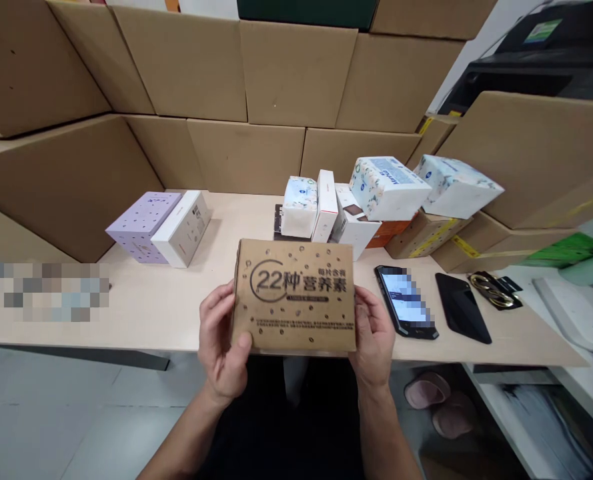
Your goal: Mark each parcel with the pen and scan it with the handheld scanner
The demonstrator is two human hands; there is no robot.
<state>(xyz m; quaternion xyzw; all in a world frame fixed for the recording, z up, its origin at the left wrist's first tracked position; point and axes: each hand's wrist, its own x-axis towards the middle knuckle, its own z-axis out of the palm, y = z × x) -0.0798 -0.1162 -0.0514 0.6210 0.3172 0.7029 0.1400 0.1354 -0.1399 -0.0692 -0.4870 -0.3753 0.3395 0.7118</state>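
A brown cardboard box (295,297) with dark printing and a large "22" is held up in front of me, over the table's near edge. My left hand (224,343) grips its left side, with the thumb on the printed face. On the opposite side, my right hand (372,335) is wrapped round the right edge. The fingers behind the box are partly hidden. Nearest to my right hand, a phone (407,303) with a lit, blurred-out screen lies on the table (166,307).
A purple box (141,223) and a white box (182,229) stand at the left. Behind the held box are tissue packs (390,187) and white cartons. A dark phone (462,308) and a coiled cable (493,290) lie right. Stacked cardboard boxes (296,73) wall the back.
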